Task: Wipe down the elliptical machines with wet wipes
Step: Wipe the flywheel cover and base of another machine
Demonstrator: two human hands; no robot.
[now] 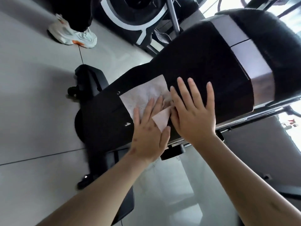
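A grey tiled floor (32,98) surrounds the black housing of the elliptical machine (203,59), which runs slantwise across the view with a silver band (250,54) near its wide end. Beyond it sits a dark wheel with a white ring (130,26). On the floor, well apart from the machine, stands another person's white sneaker with orange marks (73,33).

The wet wipe (145,95) lies spread on the narrow part of the housing. The left hand (149,136) presses flat on it with straight fingers, and one corner of the wipe is folded up over that hand. The right hand (193,115) lies flat on the bare housing just beside it, fingers spread and touching the wipe's crumpled edge. The two hands lie side by side, nearly touching.
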